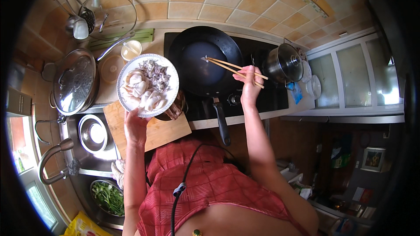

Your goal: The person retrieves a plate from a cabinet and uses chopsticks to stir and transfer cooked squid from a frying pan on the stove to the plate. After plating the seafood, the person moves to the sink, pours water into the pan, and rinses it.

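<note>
My left hand [135,124] grips the near rim of a white plate [124,72] with a patterned border. On the plate lie pale, cut squid bodies [152,100] and a heap of purplish squid tentacles [157,77]. In my right hand [251,83] is a pair of wooden chopsticks [234,68]. Their tips pinch a small whitish piece [204,59] above a black wok [183,52]. Liquid [203,68] covers the wok's bottom, and its black handle [222,123] points towards me. The plate is held to the left of the wok, above the counter.
Under the wok is a black cooktop [275,100], with a lidded steel pot [285,62] on its right. A wooden cutting board [164,132] overlaps the sink edge. At left stand a lidded steamer pot [75,82], a steel basin [93,133] and a bowl of leafy greens [108,198].
</note>
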Demonstrator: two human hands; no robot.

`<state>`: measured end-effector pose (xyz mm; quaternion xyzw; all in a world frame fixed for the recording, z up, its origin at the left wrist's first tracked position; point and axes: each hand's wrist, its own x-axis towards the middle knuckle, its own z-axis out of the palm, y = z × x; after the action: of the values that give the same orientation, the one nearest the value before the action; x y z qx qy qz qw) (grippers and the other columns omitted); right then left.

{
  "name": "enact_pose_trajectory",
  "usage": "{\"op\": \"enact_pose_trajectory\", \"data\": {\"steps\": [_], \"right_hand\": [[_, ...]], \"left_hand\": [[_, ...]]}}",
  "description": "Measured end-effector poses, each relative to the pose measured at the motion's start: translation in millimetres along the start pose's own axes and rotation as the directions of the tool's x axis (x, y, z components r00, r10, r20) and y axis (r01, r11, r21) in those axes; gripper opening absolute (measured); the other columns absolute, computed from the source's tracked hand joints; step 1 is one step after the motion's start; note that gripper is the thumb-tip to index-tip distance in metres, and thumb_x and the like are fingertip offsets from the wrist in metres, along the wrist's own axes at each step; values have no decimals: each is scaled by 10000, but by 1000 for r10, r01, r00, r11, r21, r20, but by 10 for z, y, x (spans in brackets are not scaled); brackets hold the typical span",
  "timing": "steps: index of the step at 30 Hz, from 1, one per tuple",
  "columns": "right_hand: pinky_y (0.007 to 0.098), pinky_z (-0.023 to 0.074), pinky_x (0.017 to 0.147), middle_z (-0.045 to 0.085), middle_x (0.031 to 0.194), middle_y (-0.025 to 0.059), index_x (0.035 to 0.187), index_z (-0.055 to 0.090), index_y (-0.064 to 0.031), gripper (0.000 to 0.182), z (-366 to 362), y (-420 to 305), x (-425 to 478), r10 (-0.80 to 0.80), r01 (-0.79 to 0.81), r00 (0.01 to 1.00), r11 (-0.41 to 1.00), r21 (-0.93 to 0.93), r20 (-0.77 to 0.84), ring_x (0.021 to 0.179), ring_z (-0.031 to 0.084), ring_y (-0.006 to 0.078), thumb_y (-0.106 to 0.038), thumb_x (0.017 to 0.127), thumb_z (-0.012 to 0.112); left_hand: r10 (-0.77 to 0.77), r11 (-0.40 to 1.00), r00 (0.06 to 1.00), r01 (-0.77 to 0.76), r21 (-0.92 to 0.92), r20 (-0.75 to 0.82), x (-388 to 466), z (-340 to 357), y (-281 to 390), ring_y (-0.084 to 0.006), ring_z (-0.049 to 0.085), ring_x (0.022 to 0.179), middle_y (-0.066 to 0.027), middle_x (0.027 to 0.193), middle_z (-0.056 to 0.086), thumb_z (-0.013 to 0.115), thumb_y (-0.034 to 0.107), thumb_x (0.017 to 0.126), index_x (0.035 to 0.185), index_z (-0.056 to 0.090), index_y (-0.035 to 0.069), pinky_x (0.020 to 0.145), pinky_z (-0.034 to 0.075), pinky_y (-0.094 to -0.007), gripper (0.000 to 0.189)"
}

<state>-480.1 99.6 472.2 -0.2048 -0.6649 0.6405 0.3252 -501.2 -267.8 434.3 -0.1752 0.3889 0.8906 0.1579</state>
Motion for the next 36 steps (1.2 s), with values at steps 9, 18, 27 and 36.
{"op": "enact_pose_trajectory", "data": {"steps": [9,18,27,36], "right_hand": [[290,578,591,647,761,106,875,570,-3,346,327,-678,-367,10,-55,973,981,189,230,610,672,199,-296,1025,464],[251,550,548,608,739,83,933,577,-13,348,-33,-159,41,81,-82,997,994,66,10,557,634,157,-311,1035,431],[221,523,533,595,727,50,886,563,-12,263,212,507,105,43,-43,998,999,-7,42,560,642,131,-217,1026,475],[268,567,568,632,730,109,878,559,-9,333,56,135,-44,17,-17,1000,998,53,4,569,658,198,-274,1035,433]], "left_hand": [[-75,996,997,73,46,34,69,118,-157,-184,600,1078,-55,1253,578,549,174,845,1362,438,143,735,566,-320,530],[-57,998,998,56,28,34,10,36,-138,-210,590,1094,-50,1281,566,552,191,843,1385,420,170,790,546,-348,559],[-19,999,1000,19,45,-6,-39,-74,-98,-198,568,1136,-53,1323,539,514,185,869,1421,378,165,807,543,-347,568],[-13,999,1000,13,40,6,-54,-13,-107,-213,580,1122,-65,1299,560,533,196,864,1388,415,146,865,525,-378,539]]}}
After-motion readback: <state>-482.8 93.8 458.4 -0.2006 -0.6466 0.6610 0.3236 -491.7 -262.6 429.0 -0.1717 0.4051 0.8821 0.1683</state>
